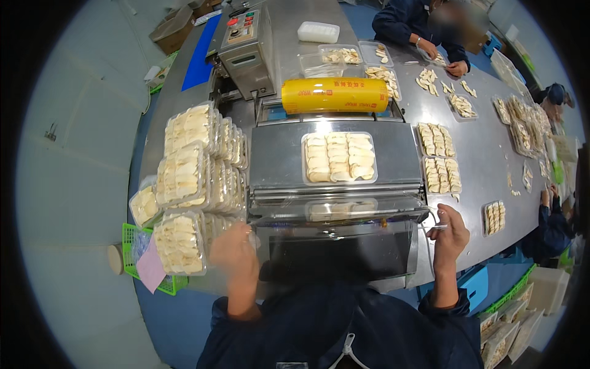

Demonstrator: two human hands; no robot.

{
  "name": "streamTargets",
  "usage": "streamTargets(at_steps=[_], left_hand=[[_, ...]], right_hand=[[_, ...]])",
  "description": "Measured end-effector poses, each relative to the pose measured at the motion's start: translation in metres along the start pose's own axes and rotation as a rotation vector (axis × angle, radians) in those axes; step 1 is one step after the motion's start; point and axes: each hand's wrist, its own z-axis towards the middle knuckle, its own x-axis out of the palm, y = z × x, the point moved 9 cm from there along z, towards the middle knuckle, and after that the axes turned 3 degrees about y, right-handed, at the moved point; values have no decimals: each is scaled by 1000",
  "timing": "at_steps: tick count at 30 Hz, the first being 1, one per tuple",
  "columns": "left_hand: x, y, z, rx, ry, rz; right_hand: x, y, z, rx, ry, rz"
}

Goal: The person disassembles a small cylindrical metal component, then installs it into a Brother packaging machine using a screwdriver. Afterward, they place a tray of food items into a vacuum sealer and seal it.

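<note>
A sheet of clear cling film [344, 230] spans the gap between my hands, over the near end of the wrapping machine [276, 147]. My right hand [450, 230] pinches its right edge. At the left edge my left hand [236, 249] is closed on the film, its fingers partly smeared by motion. Just beyond the film, a clear tray of pale sliced pieces [339, 158], laid in three rows, rests on the machine's metal plate. Behind that tray lies a thick yellow roll of wrap [335, 95].
Stacked filled trays [184, 178] stand close to my left hand. Two filled trays [439, 157] sit right of the machine; another tray [494, 218] lies farther right. A control box [249, 49] rises behind. Across the table, a co-worker's hands [445, 58] handle slices.
</note>
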Motion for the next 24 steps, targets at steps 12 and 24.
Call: streamTargets(at_steps=[12,24], left_hand=[[285,33,102,-94,584,-607],[296,39,59,-557,1132,-772]], right_hand=[[208,-90,166,-418,594,-287],[199,-125,133,312,1155,-320]])
